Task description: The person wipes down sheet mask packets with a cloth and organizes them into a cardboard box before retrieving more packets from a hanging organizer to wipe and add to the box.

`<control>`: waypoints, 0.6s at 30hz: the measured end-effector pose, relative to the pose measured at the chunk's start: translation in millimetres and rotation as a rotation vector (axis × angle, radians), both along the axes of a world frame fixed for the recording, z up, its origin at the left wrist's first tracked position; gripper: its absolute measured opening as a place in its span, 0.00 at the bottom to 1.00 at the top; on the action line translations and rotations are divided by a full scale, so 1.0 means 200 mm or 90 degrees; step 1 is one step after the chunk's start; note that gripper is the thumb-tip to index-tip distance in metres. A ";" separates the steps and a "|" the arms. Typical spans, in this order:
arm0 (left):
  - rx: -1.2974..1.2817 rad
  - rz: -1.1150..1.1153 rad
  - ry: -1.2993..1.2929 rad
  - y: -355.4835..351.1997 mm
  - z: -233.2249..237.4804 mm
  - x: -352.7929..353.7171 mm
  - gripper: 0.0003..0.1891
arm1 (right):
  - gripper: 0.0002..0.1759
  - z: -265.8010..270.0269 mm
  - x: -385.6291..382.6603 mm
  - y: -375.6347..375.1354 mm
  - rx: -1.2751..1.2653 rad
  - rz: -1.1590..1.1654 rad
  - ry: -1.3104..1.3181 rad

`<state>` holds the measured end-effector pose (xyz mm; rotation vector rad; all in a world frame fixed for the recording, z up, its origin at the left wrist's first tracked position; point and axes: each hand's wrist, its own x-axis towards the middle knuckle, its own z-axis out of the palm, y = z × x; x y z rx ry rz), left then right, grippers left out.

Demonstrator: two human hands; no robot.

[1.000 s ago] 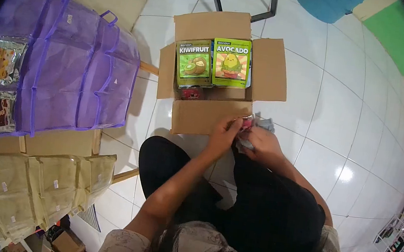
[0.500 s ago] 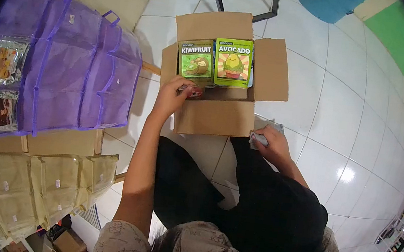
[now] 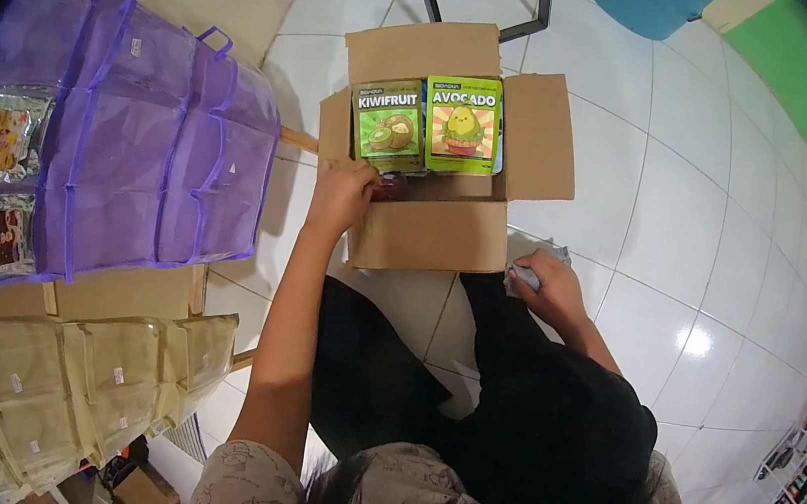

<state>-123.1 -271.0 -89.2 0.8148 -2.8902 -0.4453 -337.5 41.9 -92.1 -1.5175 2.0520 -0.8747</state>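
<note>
An open cardboard box [image 3: 430,237] stands on the floor in front of my knees, its flaps folded outward. Inside, side by side, lie a kiwifruit packet [image 3: 390,130] and an avocado packet [image 3: 461,130], both green and face up. My left hand [image 3: 342,194] reaches over the box's near left corner, fingers closed on a reddish packet [image 3: 386,186] that is mostly hidden by the hand and the box wall. Beside the near right corner, my right hand [image 3: 550,288] is closed around a crumpled grey cloth [image 3: 522,272].
To the left hangs a purple pocket organizer [image 3: 139,149] with two silvery packets [image 3: 14,139] in its pockets. A beige pocket organizer [image 3: 87,364] is below it. Dark metal legs [image 3: 542,7] and a blue container [image 3: 650,5] stand beyond the box on white tiles.
My left hand has turned slightly and lowered the reddish packet deeper into the box's near left corner, so less of it shows. My right hand stays by the box with the cloth.
</note>
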 end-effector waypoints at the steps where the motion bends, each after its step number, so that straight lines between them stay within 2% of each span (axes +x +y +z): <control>1: -0.001 -0.003 -0.011 0.00 0.00 0.00 0.05 | 0.11 0.00 0.00 0.00 0.005 -0.002 -0.004; 8: -0.060 -0.029 -0.088 -0.01 0.04 -0.01 0.08 | 0.12 -0.02 -0.01 0.02 0.042 -0.010 -0.011; 11: -0.085 -0.019 0.000 0.01 0.09 -0.05 0.13 | 0.12 -0.02 -0.02 0.02 0.044 -0.021 -0.018; 14: -0.107 -0.097 -0.039 -0.04 0.07 -0.07 0.14 | 0.13 -0.03 -0.03 0.03 0.043 -0.030 -0.015; 18: -0.076 -0.156 -0.134 -0.10 0.01 -0.10 0.10 | 0.13 -0.06 -0.05 0.05 0.046 -0.041 0.002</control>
